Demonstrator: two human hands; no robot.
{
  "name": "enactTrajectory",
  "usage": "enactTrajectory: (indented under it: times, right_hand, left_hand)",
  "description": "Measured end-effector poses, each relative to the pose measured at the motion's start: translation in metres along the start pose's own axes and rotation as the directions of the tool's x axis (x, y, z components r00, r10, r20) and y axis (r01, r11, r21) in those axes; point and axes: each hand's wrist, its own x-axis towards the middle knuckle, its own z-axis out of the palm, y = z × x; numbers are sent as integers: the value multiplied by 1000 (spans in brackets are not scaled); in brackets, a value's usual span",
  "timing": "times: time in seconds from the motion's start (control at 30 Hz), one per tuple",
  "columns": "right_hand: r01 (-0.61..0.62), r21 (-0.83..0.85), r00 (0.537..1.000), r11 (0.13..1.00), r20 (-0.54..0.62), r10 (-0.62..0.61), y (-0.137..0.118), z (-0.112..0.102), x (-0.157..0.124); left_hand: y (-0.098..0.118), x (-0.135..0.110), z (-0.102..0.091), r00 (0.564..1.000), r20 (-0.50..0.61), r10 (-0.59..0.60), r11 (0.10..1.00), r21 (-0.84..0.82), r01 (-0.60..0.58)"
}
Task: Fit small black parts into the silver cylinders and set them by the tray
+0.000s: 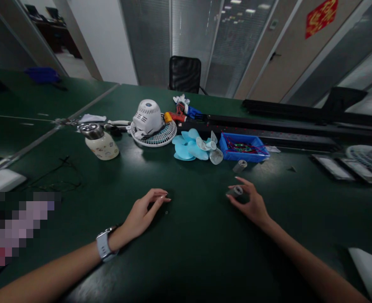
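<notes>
Right hand (258, 209) grips small grey cylinder (236, 192) above the right half of the counter

Both forearms reach in over the green counter (192, 248) from the near corners, slanting toward the middle, with the hands well apart. The right hand is turned with its palm toward the left; the thumb lies along the near side of the cylinder and the bent fingers lie along the far side, closed around it, leaving a ring-shaped end face in view. Just beyond these fingers a second cylinder (240, 166) stands on the counter, near the blue tray (248, 157) of wires.

The left hand (140, 216) is low over the counter, back upward, its fingers loosely bent and its thumb stretched toward their tips; whether something tiny sits between them cannot be told. A small ring (167, 213) lies just to the right of that thumb. A pale-strapped watch (103, 246) circles the left wrist.

Farther off, left to right, are a cream bottle (105, 147), a white fan housing (147, 118) on its grille (159, 137), and light blue blades (186, 148) touching clear ones (216, 156).

The bottle bears small printed figures, and the housing a round dark badge too small to read. Gold characters on the red sign (321, 18) at the far right are too blurred to make out. Pixel blocks hide the markings on a pinkish item (21, 235) at the near left.
</notes>
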Motion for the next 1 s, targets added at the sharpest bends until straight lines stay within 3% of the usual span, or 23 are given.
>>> enactTrajectory:
  times: [0.07, 0.17, 0.27, 0.33, 0.4, 0.47, 0.53, 0.63, 0.77, 0.87, 1.0]
  right_hand:
    - [-117, -57, 989, 992, -101, 111, 35, -16, 9]
    - [-252, -100, 937, 962, -276, 217, 81, -32, 29]
    - [-342, -97, 879, 935, -385, 282, 102, -37, 46]
    - [-336, -169, 852, 927, -475, 223, 94, -33, 48]
    - [-273, -311, 838, 911, -541, 66, 72, -27, 42]
    - [-186, -440, 839, 879, -536, -91, 44, -19, 32]
    - [-131, -499, 854, 856, -496, -158, 21, -15, 27]
    - [-231, -473, 833, 850, -547, -78, 16, -17, 34]
    - [-474, -247, 702, 845, -686, 193, 61, -33, 54]
    - [-455, -143, 754, 879, -588, 294, 96, -41, 60]
    - [-397, -88, 821, 914, -478, 311, 109, -34, 58]
  left_hand:
    - [1, 3, 0, 996, -79, -29, 999, -29, 27]
    - [2, 6, -1, 988, -141, -60, 998, -37, 56]
    - [2, 7, -1, 981, -175, -83, 996, -44, 77]
    - [2, 7, -2, 971, -213, -105, 993, -73, 91]
    - [2, 6, -2, 963, -242, -122, 990, -101, 100]
    - [2, 6, -1, 962, -245, -122, 989, -111, 97]
    - [1, 6, -1, 965, -234, -120, 990, -103, 98]
    - [-1, 6, -1, 967, -226, -118, 991, -96, 99]
    - [-2, 7, -1, 967, -222, -123, 989, -106, 102]
    - [-1, 7, -1, 969, -214, -121, 990, -97, 103]
    - [0, 7, 0, 970, -211, -119, 991, -89, 102]
